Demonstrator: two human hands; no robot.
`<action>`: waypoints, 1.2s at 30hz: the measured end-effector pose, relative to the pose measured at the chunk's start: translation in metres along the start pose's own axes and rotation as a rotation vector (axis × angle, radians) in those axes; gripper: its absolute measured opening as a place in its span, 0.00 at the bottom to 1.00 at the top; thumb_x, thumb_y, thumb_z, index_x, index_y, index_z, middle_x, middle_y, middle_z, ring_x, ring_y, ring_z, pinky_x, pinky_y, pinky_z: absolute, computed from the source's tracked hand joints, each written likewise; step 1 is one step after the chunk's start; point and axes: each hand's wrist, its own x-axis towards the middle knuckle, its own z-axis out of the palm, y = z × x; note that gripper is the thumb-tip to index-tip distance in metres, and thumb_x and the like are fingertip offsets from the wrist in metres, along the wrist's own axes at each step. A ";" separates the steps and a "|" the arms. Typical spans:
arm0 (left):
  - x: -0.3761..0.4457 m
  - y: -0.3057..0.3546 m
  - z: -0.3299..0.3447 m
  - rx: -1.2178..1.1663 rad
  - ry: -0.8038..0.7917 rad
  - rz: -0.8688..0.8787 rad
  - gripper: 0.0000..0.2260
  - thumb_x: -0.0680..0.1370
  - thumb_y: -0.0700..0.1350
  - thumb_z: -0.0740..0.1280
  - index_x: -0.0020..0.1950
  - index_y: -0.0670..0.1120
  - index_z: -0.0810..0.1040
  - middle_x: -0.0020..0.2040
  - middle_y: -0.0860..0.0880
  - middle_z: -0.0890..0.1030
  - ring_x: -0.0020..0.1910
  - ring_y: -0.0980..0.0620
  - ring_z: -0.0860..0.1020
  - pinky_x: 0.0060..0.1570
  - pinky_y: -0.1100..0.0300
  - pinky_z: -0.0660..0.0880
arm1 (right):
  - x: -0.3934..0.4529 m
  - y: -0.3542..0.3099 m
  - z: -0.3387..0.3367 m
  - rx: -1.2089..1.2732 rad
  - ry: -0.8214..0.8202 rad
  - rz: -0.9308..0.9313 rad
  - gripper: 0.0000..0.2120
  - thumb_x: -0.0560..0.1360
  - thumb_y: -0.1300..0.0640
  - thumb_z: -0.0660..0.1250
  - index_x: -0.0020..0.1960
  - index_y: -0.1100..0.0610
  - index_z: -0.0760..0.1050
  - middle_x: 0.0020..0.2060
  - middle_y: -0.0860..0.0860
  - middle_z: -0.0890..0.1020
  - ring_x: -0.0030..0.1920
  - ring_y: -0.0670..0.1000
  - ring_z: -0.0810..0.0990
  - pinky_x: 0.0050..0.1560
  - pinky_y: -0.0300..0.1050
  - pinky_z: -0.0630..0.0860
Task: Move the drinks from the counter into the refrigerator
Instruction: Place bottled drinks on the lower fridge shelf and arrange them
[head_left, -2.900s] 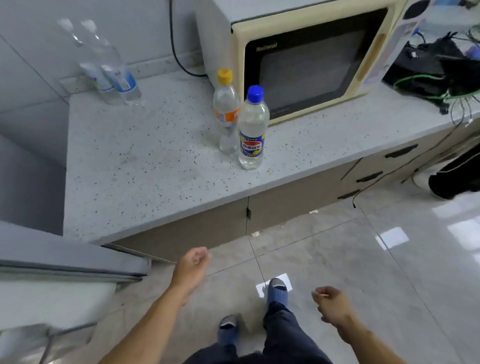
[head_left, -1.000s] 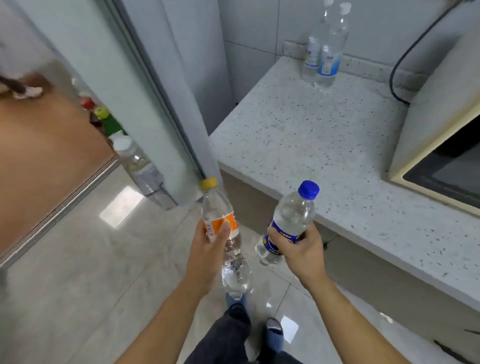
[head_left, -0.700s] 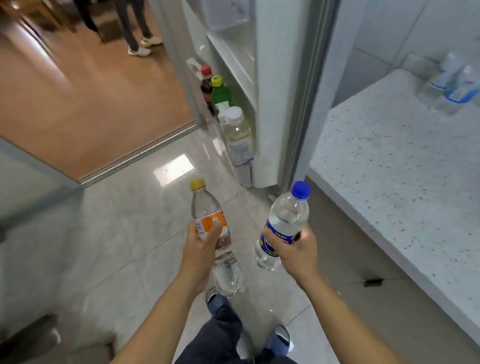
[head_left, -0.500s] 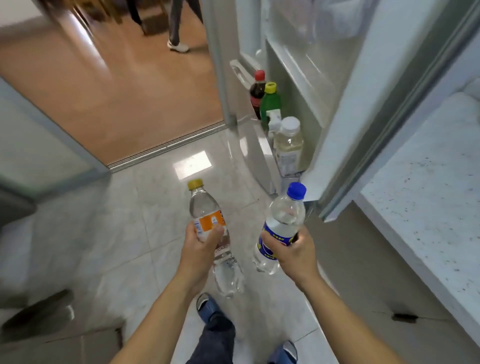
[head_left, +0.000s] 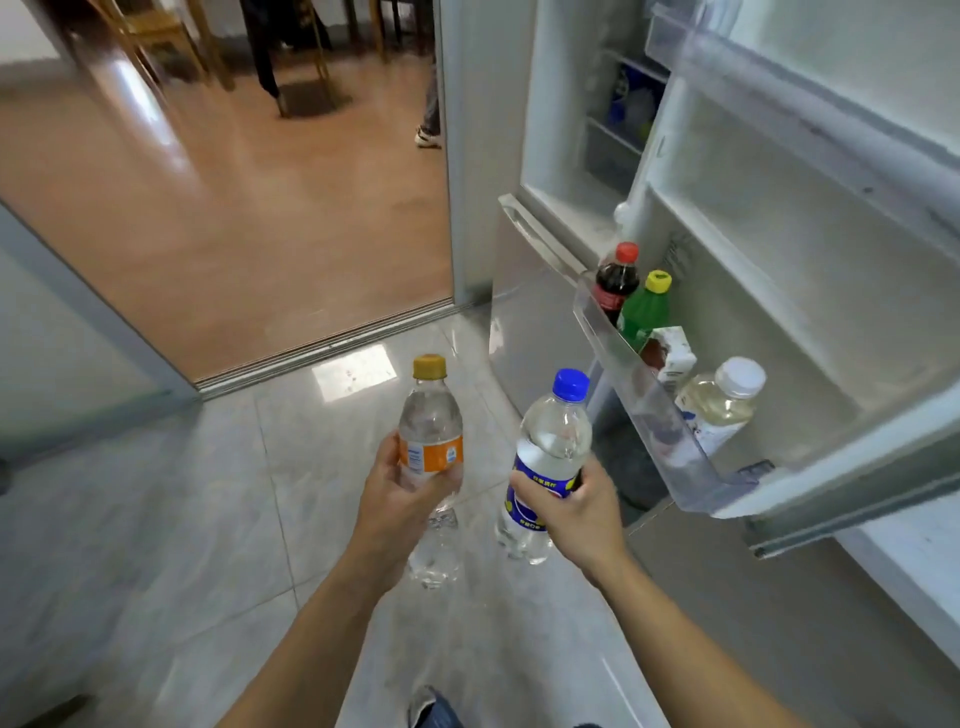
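The left hand (head_left: 397, 499) covers the middle of the orange-capped bottle (head_left: 431, 415), hiding part of its orange label, and the print on that label is too small to read. The right hand (head_left: 576, 506) wraps over the blue-capped bottle (head_left: 553, 441), so only part of its blue and yellow label shows. In the door shelf (head_left: 670, 447) the lower halves of 4 containers are blurred behind the translucent wall: the cola bottle (head_left: 617, 278), the green bottle (head_left: 647, 306), the carton (head_left: 672, 356) and the white-capped bottle (head_left: 722, 400). Things deep inside the refrigerator (head_left: 628, 111) are too blurred to name. The bench (head_left: 914, 561) is cut off at the right edge, and the person's shoe (head_left: 431, 709) at the bottom edge.
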 end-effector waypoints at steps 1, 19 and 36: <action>0.008 0.004 -0.006 0.001 -0.006 0.008 0.21 0.72 0.41 0.76 0.58 0.59 0.76 0.49 0.56 0.84 0.48 0.57 0.83 0.41 0.68 0.78 | 0.006 -0.004 0.008 -0.002 0.001 -0.007 0.18 0.64 0.52 0.79 0.52 0.45 0.79 0.44 0.42 0.86 0.45 0.43 0.85 0.43 0.34 0.79; 0.210 0.051 -0.025 0.043 -0.047 0.014 0.24 0.72 0.41 0.76 0.59 0.65 0.74 0.49 0.61 0.84 0.47 0.61 0.83 0.38 0.70 0.78 | 0.197 -0.038 0.097 0.052 0.134 -0.007 0.20 0.61 0.49 0.79 0.51 0.42 0.77 0.44 0.39 0.85 0.43 0.40 0.84 0.39 0.29 0.76; 0.416 0.084 0.000 0.059 -0.291 -0.051 0.26 0.65 0.48 0.78 0.61 0.61 0.77 0.49 0.50 0.85 0.46 0.53 0.83 0.44 0.61 0.79 | 0.353 -0.059 0.126 0.039 0.355 0.104 0.20 0.62 0.47 0.78 0.52 0.45 0.78 0.43 0.40 0.85 0.44 0.41 0.84 0.42 0.31 0.78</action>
